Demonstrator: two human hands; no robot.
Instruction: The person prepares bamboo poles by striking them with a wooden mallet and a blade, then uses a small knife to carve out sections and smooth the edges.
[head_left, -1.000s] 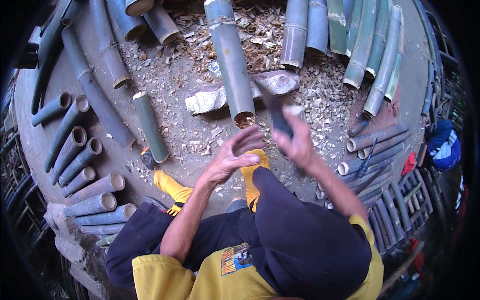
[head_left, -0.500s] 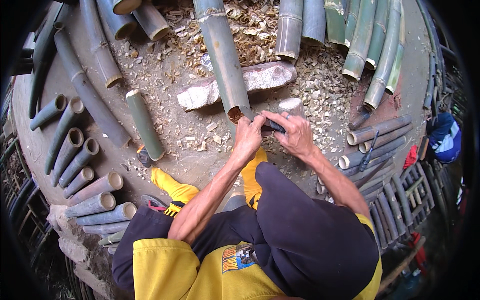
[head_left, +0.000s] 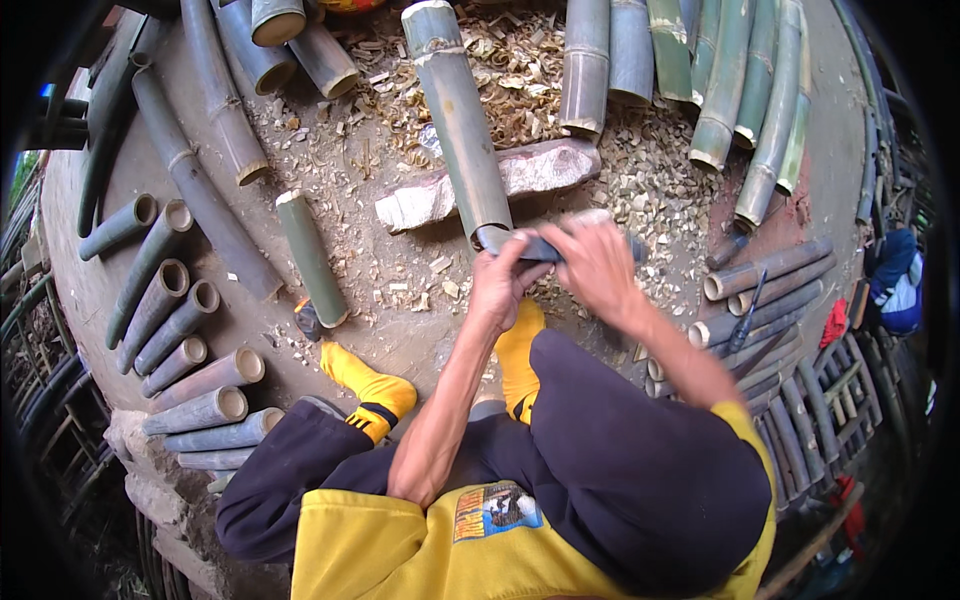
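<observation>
A thick green-grey bamboo tube (head_left: 465, 140) slants toward me, propped across a rough whitish block (head_left: 420, 203). Its cut, hollow mouth faces my hands. At that mouth is the greyish end of a long, dark-handled tool (head_left: 538, 250); its exact kind is not clear. My left hand (head_left: 497, 285) is closed on the tool close to the tube's rim, thumb on top. Further along the handle, my right hand (head_left: 597, 265) is wrapped over it, blurred by motion. Part of the tool is hidden beneath the fingers.
Pale chips and shavings (head_left: 650, 180) cover the ground around the block. Cut bamboo pieces (head_left: 215, 405) line the left side, and a short green piece (head_left: 312, 260) lies nearer. Longer tubes (head_left: 720, 110) lie at the far right. A slim dark tool (head_left: 745, 315) rests on bamboo at right.
My right hand has turned over the handle and is now blurred. The tool's greyish end now shows at the tube's mouth. The whole view has shifted slightly.
</observation>
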